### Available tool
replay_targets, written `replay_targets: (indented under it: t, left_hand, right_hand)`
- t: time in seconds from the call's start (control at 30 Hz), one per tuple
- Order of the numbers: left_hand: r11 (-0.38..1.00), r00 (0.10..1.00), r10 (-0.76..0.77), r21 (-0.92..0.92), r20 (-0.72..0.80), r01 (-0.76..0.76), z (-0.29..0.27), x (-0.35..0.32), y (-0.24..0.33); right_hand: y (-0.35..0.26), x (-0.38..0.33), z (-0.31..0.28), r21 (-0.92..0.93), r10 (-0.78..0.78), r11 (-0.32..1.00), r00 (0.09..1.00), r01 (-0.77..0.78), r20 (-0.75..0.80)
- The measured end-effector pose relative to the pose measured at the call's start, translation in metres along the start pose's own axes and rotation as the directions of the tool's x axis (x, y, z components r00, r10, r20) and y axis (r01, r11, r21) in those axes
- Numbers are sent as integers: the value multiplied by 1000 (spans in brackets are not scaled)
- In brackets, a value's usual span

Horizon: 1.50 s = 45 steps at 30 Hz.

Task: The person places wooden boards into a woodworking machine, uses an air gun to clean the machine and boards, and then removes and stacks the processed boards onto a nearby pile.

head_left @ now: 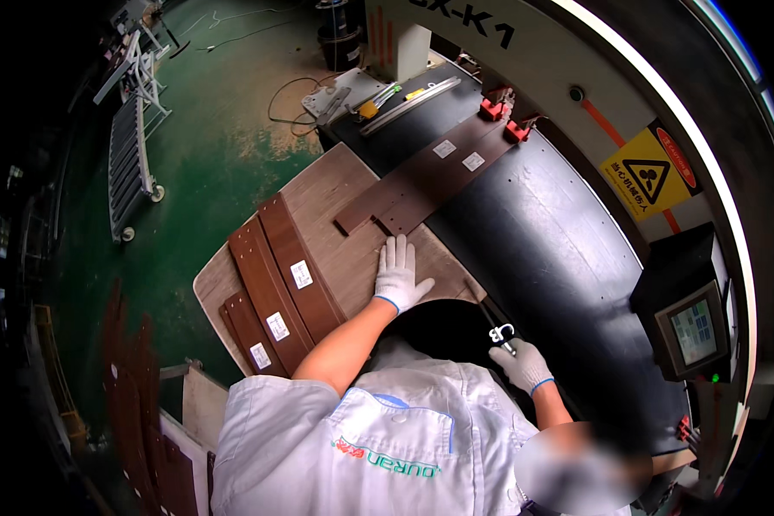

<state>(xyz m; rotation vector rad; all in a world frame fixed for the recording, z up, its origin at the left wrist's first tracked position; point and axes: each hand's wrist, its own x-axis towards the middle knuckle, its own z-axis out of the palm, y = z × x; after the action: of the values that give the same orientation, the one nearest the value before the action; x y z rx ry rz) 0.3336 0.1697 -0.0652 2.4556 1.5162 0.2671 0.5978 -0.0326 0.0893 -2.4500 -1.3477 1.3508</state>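
Gloved left hand (399,275) lies flat, fingers spread wide, on the pale wooden worktop (335,185), just below two dark brown boards (426,172) that reach up onto the black machine bed (542,249). Gloved right hand (525,365) is closed around a small metal tool (500,334) at the bed's near edge. Three more brown boards (279,279) with white labels lie side by side to the left.
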Motion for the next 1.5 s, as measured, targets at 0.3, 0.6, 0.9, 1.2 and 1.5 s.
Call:
replay_targets:
  t: [0.3,0.6,0.9,1.2,1.5]
  left_hand:
    - [981,959,-170,-135,-227,142,-36,-29,-42]
    - [963,993,11,265,114,-41,-81,85,-124]
    - [902,988,135,405,69,-152,-46,102,-140]
    - [993,985,12,-114,-170,-32,-57,96,-139]
    - [822,805,-549,-317,-225,473,-87,180,-238]
  right_hand:
    - [26,11,1,310,-50,951,989,5,137]
    - [47,29,-5,187,-4,982,1000,9,-23]
    - [9,79,-16,89,51,995,997,-46,-58]
    - [-54,174,-53,-445,-140,895,946,-4,-291]
    - [-46,162,-28,-424,-221,905,894,39,-390]
